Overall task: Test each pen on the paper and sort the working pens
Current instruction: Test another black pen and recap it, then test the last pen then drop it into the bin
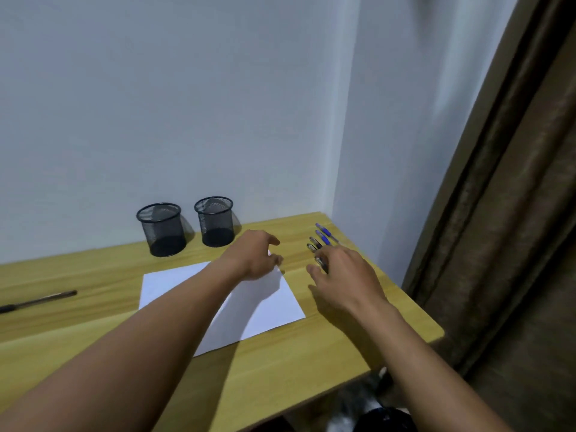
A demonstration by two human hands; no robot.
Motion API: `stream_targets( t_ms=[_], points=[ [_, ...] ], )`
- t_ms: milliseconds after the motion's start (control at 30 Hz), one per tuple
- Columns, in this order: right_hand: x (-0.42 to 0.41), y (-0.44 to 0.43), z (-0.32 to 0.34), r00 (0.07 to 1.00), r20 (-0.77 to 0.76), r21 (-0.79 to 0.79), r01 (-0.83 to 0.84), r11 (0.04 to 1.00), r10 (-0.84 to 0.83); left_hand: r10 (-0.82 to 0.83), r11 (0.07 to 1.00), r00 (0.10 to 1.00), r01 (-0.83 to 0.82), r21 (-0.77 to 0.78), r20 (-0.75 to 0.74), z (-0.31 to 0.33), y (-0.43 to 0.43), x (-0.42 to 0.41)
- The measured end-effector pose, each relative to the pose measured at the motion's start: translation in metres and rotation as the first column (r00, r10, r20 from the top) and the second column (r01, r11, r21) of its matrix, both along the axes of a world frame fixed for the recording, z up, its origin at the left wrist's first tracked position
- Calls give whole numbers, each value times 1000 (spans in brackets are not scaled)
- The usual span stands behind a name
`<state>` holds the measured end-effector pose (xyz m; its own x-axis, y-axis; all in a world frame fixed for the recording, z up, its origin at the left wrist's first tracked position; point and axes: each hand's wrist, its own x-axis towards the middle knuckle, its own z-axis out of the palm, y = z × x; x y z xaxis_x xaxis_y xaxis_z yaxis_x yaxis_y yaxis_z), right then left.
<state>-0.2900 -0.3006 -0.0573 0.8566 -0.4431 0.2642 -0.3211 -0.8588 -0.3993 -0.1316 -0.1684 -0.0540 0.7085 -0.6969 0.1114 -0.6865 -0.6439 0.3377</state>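
A white sheet of paper [258, 310] lies on the wooden desk [280, 369]. Several pens [322, 236] lie in a row at the desk's far right, two blue and the others dark. My right hand [346, 275] hovers over the nearest dark pens with fingers spread, touching or almost touching one; no grip shows. My left hand [254, 255] reaches across the paper's far right corner, fingers loosely curled, holding nothing. Two black mesh cups [160, 229] [215, 221] stand side by side against the wall. One dark pen [37, 300] lies alone at the far left.
The desk sits in a corner between white walls; a brown curtain [505, 213] hangs at the right. The desk's right edge runs just beyond the pens. Dark objects lie on the floor under the front edge.
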Motion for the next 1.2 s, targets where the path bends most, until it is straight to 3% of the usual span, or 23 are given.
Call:
stream_targets(
  t_ms=[267,567,700,1000,1100,1200],
  points=[
    [69,92,28,954,-66,-28,-295,955,293,260,964,963,-254,-83,74,7,147,23],
    [163,252,-2,797,-147,-3,-592,806,585,573,818,814,-560,-135,97,-21,315,49],
    [189,304,-19,766,-135,31,-630,776,628,645,762,760,-633,-135,77,-33,363,62],
    [224,343,-48,770,-192,-148,-635,758,608,691,713,704,-701,4,162,-51,402,68],
    [217,340,-45,786,-147,-124,-617,777,600,681,731,716,-679,-74,152,-50,401,66],
    [205,327,-32,838,25,108,-544,832,545,629,726,775,-613,-311,-60,-40,399,63]
  ],
)
